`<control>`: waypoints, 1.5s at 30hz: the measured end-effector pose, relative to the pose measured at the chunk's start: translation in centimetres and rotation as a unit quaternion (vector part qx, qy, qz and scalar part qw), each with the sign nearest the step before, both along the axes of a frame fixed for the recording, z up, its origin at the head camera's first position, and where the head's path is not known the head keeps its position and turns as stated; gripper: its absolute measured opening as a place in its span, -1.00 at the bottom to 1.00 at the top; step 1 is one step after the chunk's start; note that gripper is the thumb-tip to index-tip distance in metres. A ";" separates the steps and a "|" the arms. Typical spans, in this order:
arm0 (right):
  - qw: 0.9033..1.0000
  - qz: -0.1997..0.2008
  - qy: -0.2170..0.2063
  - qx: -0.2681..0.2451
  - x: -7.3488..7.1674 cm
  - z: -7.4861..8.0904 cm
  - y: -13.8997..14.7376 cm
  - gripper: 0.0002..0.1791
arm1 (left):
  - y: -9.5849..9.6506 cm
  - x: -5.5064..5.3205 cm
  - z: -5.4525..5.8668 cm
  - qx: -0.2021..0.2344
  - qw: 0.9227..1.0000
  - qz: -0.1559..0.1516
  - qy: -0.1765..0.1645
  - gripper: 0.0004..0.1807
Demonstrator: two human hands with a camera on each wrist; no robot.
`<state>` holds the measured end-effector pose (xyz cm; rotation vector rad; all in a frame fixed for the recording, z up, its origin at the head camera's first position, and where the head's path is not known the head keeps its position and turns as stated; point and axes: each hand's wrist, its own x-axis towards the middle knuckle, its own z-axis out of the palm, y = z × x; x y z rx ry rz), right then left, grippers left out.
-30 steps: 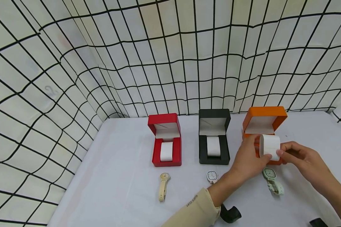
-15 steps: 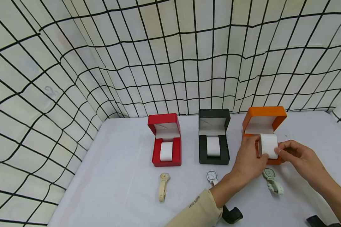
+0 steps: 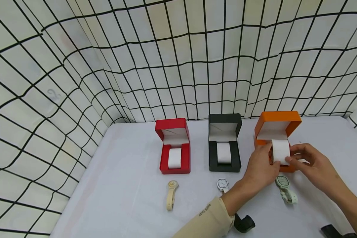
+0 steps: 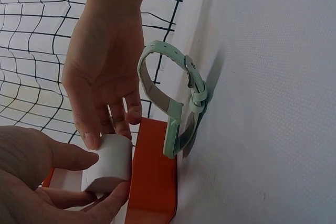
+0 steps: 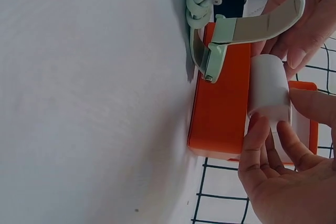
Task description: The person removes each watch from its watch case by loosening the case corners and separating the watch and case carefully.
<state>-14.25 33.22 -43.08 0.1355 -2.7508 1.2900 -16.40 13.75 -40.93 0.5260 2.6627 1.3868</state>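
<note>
A white watch cushion (image 3: 281, 151) sits low in the open orange watch box (image 3: 281, 116), between both hands. My left hand (image 3: 261, 167) grips its left end, thumb at the front edge; in the left wrist view the fingers (image 4: 113, 203) curl beneath that end. At the other end, my right hand (image 3: 315, 165) pinches it with thumb and fingertips. The right wrist view shows the cushion (image 5: 269, 85) just behind the orange front wall (image 5: 223, 103). A mint-green watch (image 3: 283, 185) lies on the table in front of this box.
Left of it stand an open black box (image 3: 224, 167) and an open red box (image 3: 175, 171), each with a white cushion inside. A white watch (image 3: 222, 184) and a cream watch (image 3: 171, 195) lie before them. Black netting (image 3: 196, 62) borders the white table (image 3: 122, 185).
The white cushion has moved slightly left and settled lower into the orange box, both hands moving with it. The other boxes and the watches stay put.
</note>
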 end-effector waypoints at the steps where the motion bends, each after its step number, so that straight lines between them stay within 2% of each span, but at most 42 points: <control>1: 1.000 0.002 0.001 0.001 0.0 -0.1 -0.1 -0.57 | 0.0 -0.1 0.0 0.000 1.000 -0.002 0.003 -0.45; 10: 1.000 0.008 0.006 0.016 0.0 -0.2 -0.4 -0.50 | 0.0 -0.5 -0.2 -0.003 1.000 -0.015 0.010 -0.54; 18: 0.999 0.012 0.010 0.035 -0.1 -0.4 -0.4 -0.49 | 0.0 -0.8 -0.4 -0.019 1.000 -0.013 0.010 -0.48; 22: 0.999 0.008 0.007 0.038 -0.1 -0.5 -0.2 -0.50 | 0.0 -0.9 -0.4 -0.020 1.000 -0.005 -0.002 -0.47; 31: 0.999 0.005 0.009 0.038 -0.2 -0.6 -0.2 -0.52 | 0.4 -1.0 -0.3 -0.024 1.000 0.012 0.006 -0.68; 37: 0.999 0.000 0.009 0.053 -0.3 -0.4 -0.4 -0.52 | 0.7 -0.9 -0.1 -0.028 0.999 0.035 -0.002 -0.67; 45: 0.998 -0.009 0.008 0.065 -0.4 -0.4 -0.8 -0.53 | 0.8 -1.0 -0.2 -0.040 0.998 0.045 0.004 -0.67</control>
